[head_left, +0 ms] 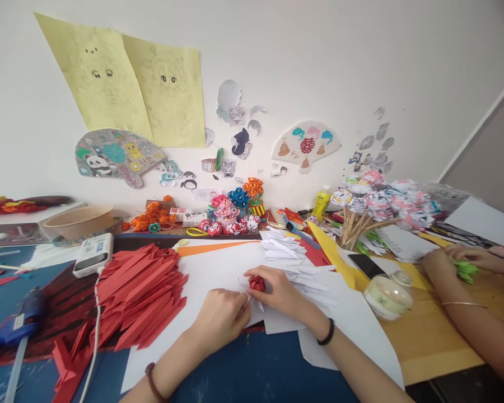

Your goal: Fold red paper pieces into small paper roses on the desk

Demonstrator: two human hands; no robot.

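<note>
My right hand has its fingers wrapped round a small folded red paper piece above the white paper sheets. Close beside it on the left, my left hand is closed, its fingertips pinching a thin white strip that meets the red piece. A large heap of folded red paper strips lies left of my hands. Folded white paper strips are spread just behind and to the right of my right hand.
A blue glue gun and a white power bank lie at left. Paper flowers on sticks stand at back right, near a glue jar and a phone. Another person's hands hold green paper at far right.
</note>
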